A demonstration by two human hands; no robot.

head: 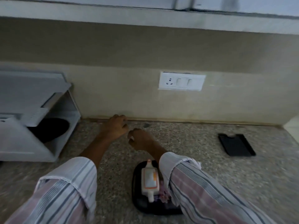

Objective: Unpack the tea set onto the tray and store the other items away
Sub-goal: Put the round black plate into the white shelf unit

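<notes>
My left hand (115, 126) reaches out over the speckled counter (210, 175) near the wall base, fingers loosely curled and holding nothing. Just to its right my right hand (140, 140) hovers with curled fingers, and nothing shows in it. Below my right forearm a black tray (137, 202) sits on the counter. On it lies a white bottle with an orange label (149, 178), and beside that something purple (163, 196) partly hidden by my sleeve. The frame is blurred.
A white box-like unit (32, 126) with an open front and a dark round object (51, 130) inside stands at the left. A small flat black tray (236, 144) lies at the right. A wall socket with switches (182, 81) is on the backsplash.
</notes>
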